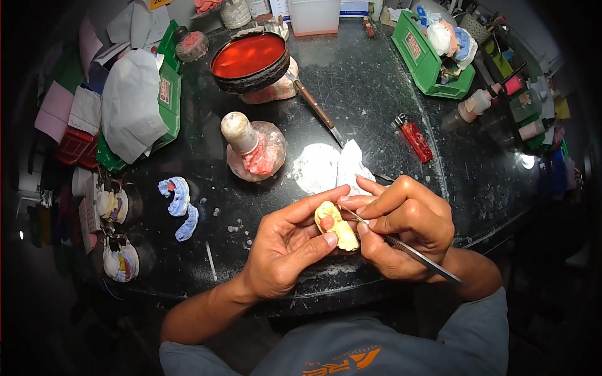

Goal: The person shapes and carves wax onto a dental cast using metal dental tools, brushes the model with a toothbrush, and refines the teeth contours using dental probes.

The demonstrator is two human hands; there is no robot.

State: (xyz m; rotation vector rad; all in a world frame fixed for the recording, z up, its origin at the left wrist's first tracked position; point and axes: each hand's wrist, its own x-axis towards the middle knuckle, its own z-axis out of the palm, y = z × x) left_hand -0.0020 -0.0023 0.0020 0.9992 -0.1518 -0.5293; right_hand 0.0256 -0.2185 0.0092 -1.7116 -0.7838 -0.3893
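Pinching a tool (419,255), the right hand (407,227) risked slipping, gouging the model (342,235) the left hand (281,250) gripped below centre

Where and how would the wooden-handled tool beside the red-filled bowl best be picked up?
Probably pinch the wooden handle at its middle, across its width, from above and the right. It is slim and uncovered, slanting between the bowl and the white tissue, a metal end near each; a round vessel stands left.
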